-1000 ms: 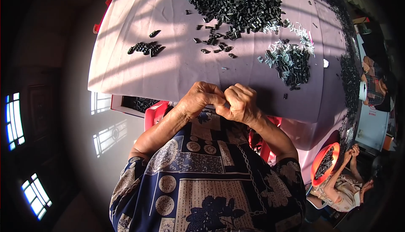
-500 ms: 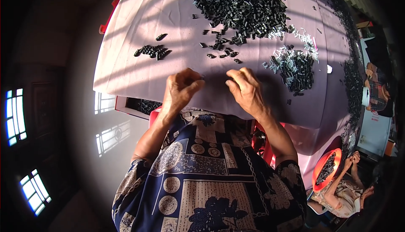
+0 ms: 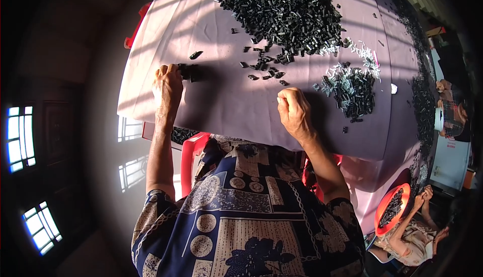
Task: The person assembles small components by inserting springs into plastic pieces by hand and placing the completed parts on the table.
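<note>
My left hand [image 3: 168, 89] is at the left of the table, its curled fingers at the edge of a small cluster of short black tubular pieces [image 3: 191, 72]. Whatever those fingers pinch is hidden. One black piece [image 3: 196, 55] lies alone just beyond the cluster. Over the near middle of the table my right hand [image 3: 295, 112] is closed, thumb against the bent fingers; anything inside it is out of sight. Several loose black pieces [image 3: 271, 72] lie beyond it. To its right is a mixed heap of black pieces and clear, whitish bits [image 3: 354, 93].
A large heap of black pieces [image 3: 282, 12] covers the far middle of the pink tablecloth [image 3: 226, 111]. More pieces run along the right side. A co-worker [image 3: 410, 236] sits at lower right beside an orange basin [image 3: 382, 204]. An open box [image 3: 182, 135] shows below the table's left edge.
My left hand has moved left and away from me, from beside the right hand to the small cluster. My right hand has stayed near its place, its fingers now more tightly closed.
</note>
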`<state>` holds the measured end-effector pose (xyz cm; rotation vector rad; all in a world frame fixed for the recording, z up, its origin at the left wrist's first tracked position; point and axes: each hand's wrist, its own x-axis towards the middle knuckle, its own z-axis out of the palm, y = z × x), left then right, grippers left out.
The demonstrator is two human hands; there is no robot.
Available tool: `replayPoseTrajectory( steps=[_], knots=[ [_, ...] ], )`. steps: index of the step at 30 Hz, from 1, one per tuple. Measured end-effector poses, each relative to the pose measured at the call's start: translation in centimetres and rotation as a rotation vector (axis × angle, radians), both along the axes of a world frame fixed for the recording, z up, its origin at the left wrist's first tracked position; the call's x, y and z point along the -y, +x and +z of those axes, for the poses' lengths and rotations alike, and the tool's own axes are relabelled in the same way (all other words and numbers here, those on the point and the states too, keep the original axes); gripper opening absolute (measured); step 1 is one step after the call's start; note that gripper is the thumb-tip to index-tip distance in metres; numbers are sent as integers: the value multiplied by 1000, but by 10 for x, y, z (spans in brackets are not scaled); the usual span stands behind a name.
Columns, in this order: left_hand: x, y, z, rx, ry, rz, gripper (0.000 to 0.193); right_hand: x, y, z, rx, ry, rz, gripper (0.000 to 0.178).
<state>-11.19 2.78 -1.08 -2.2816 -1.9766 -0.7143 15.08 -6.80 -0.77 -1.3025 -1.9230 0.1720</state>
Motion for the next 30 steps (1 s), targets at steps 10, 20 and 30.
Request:
replayPoseTrajectory(
  steps=[10,20,30],
  knots=[
    [3,79,14,128,198,-358,14,-5,27,4,-213,-51,-214,9],
    [10,115,1,27,-27,-704,12,-8,21,-2,-455,-168,-286,10],
    [-4,119,12,80,-65,-617,15,-9,2,12,-347,-222,-250,12]
  ],
)
